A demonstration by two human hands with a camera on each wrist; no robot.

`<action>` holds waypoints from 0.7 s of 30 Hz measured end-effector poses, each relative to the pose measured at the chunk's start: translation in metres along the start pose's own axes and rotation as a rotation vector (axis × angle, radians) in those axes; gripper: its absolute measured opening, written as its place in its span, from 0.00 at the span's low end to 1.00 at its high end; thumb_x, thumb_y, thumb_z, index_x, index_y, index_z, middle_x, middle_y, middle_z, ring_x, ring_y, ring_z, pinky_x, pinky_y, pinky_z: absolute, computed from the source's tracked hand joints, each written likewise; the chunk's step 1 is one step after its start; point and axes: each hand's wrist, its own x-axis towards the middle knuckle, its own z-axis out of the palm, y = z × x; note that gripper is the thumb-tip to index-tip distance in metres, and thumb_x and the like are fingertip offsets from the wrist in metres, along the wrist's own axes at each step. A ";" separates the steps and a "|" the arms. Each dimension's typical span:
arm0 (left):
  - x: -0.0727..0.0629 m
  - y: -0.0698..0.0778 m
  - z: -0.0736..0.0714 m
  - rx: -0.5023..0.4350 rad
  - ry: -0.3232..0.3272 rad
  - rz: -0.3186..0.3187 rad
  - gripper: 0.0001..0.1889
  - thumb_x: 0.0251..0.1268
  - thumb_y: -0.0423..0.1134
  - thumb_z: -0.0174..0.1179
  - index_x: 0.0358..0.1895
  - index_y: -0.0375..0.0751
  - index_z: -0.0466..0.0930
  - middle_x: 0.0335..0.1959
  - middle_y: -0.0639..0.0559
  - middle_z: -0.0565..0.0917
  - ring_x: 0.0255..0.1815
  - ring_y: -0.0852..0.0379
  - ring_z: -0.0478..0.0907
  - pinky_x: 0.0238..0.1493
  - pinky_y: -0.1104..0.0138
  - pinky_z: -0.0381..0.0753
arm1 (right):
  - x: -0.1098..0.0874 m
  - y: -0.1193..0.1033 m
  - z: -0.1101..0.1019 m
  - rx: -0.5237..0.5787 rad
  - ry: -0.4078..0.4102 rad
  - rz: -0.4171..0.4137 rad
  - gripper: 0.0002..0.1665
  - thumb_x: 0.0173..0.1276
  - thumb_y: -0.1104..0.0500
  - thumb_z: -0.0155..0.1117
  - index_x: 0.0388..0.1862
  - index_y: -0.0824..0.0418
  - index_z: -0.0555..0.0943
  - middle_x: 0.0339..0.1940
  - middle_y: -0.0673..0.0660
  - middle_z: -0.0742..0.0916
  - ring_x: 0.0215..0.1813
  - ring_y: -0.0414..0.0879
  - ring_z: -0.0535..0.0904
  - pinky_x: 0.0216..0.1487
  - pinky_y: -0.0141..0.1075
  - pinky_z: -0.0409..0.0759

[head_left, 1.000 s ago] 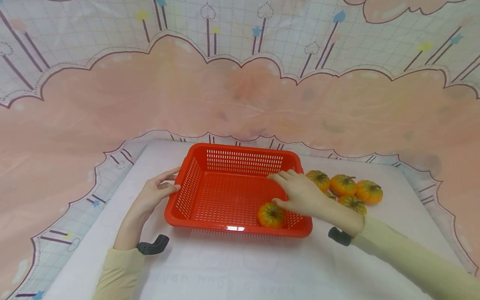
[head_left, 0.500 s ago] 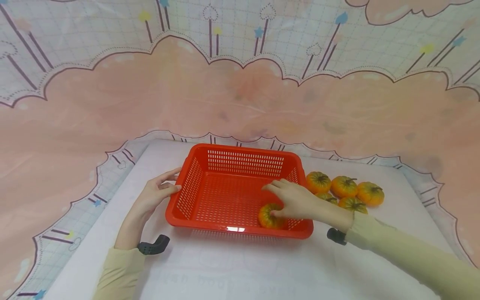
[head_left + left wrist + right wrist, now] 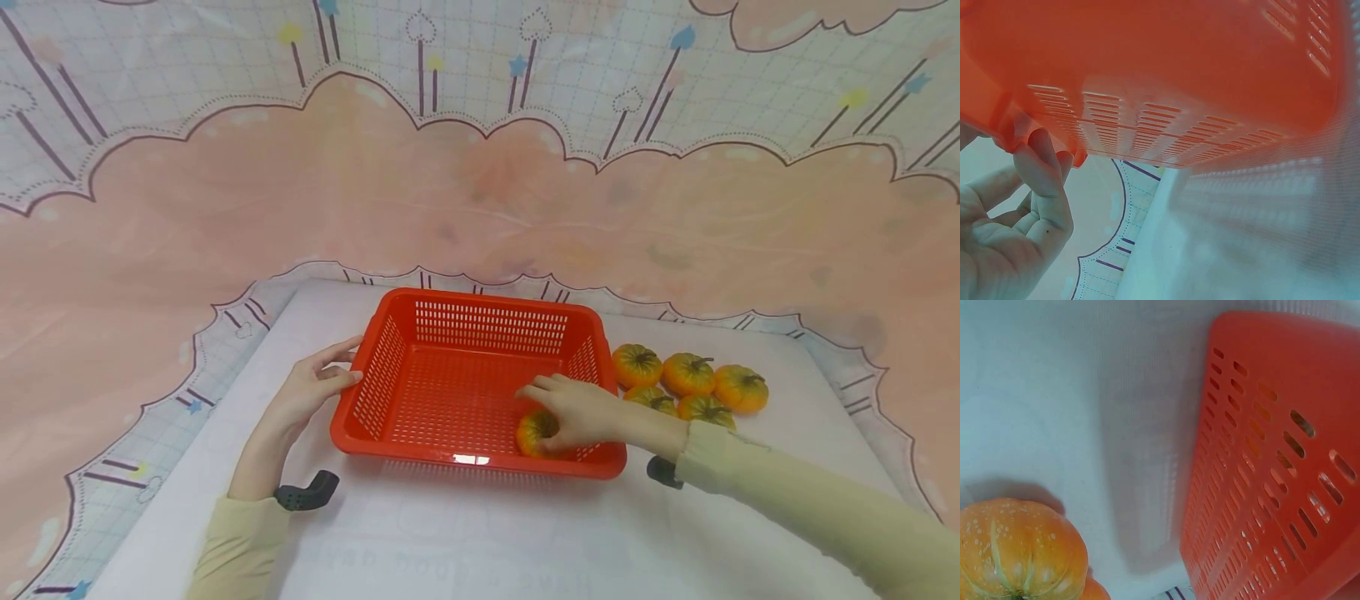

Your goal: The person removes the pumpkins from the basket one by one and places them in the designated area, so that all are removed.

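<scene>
A red plastic basket (image 3: 442,392) with slotted walls stands on the white table. My left hand (image 3: 309,390) holds its left rim, thumb and fingers at the edge; the left wrist view shows the fingers (image 3: 1044,162) bent at the rim. Inside the basket, at the near right corner, lies a small orange-and-green pumpkin (image 3: 529,435). Over the right wall reaches my right hand (image 3: 581,410), its fingers curled round the pumpkin and covering its right part. In the right wrist view the basket wall (image 3: 1297,356) hides this hand.
Several more small pumpkins (image 3: 687,374) sit in a cluster on the table, just right of the basket. One pumpkin (image 3: 1025,547) shows large in the right wrist view. A patterned pink and white cloth (image 3: 480,200) rises behind the table (image 3: 450,533).
My right hand has moved down and slightly left, from above the pumpkin to round it. The left hand and the basket stay in place.
</scene>
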 end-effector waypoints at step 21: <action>0.002 0.000 0.001 0.000 -0.001 -0.014 0.32 0.68 0.43 0.56 0.74 0.50 0.58 0.63 0.37 0.69 0.40 0.66 0.78 0.53 0.62 0.74 | -0.002 0.005 0.009 0.031 -0.057 -0.024 0.38 0.53 0.49 0.75 0.63 0.50 0.73 0.53 0.47 0.80 0.54 0.42 0.76 0.54 0.43 0.81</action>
